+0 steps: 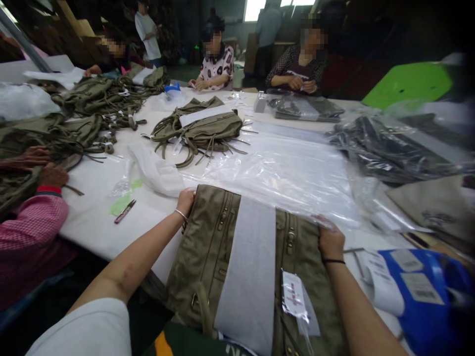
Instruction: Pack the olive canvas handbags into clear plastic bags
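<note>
An olive-green canvas bag (pixel 211 237) with buckled straps lies tilted over the near table edge, against my body. A pale grey-white strip (pixel 252 267) runs down its middle, and a white hang tag (pixel 293 294) rests on its right part. My left hand (pixel 186 201) grips the bag's upper left corner, fingers closed round the edge. At the upper right corner, my right hand (pixel 331 240) is closed on the bag as well, partly blurred. Just beyond the bag lie flat clear plastic bags (pixel 282 163).
Another olive bag (pixel 208 126) lies mid-table; more are piled left (pixel 89 94), near a co-worker's hands (pixel 52 173). Thread snips (pixel 125 211) lie left. Plastic-wrapped bags (pixel 401 148) and a blue package with labels (pixel 426 291) are at right. Several people sit or stand across the table.
</note>
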The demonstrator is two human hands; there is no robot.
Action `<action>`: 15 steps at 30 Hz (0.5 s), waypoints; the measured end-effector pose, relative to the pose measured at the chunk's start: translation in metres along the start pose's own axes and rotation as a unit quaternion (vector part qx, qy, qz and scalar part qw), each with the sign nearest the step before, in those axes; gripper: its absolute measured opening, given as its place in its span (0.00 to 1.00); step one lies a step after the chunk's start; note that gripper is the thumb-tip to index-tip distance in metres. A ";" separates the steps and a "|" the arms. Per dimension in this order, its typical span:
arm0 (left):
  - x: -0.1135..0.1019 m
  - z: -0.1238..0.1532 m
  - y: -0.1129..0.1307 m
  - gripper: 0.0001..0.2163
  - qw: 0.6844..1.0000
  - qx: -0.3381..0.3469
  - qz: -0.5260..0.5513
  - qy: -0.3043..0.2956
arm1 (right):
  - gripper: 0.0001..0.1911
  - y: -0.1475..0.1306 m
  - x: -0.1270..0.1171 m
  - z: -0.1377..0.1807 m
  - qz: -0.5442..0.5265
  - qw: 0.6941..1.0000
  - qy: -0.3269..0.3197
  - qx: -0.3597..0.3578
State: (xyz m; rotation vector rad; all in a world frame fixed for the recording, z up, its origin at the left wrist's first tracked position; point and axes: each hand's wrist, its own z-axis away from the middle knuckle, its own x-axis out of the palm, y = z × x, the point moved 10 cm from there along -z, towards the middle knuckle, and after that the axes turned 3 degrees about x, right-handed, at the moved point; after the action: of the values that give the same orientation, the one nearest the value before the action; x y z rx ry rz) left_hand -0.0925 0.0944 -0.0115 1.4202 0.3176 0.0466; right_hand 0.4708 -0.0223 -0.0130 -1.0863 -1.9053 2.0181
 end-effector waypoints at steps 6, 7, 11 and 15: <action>-0.018 0.053 -0.030 0.08 0.994 -0.087 0.064 0.005 | 0.24 -0.002 0.005 -0.002 0.037 0.999 -0.026 -0.011; -0.018 0.055 -0.034 0.08 0.992 -0.101 0.071 0.000 | 0.25 -0.002 0.006 -0.002 0.039 0.999 -0.024 -0.011; -0.007 0.043 -0.039 0.13 0.986 -0.135 0.090 -0.023 | 0.28 -0.003 0.006 0.000 0.016 1.000 -0.008 -0.004; 0.011 0.031 -0.022 0.16 0.990 -0.108 0.077 -0.056 | 0.24 -0.002 -0.002 0.001 0.021 1.000 -0.001 0.007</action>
State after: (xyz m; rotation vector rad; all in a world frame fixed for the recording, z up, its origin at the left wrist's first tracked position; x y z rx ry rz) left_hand -0.0778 0.0640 -0.0316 1.2246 0.1062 0.1240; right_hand 0.4706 -0.0239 -0.0111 -1.1295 -1.8831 2.0512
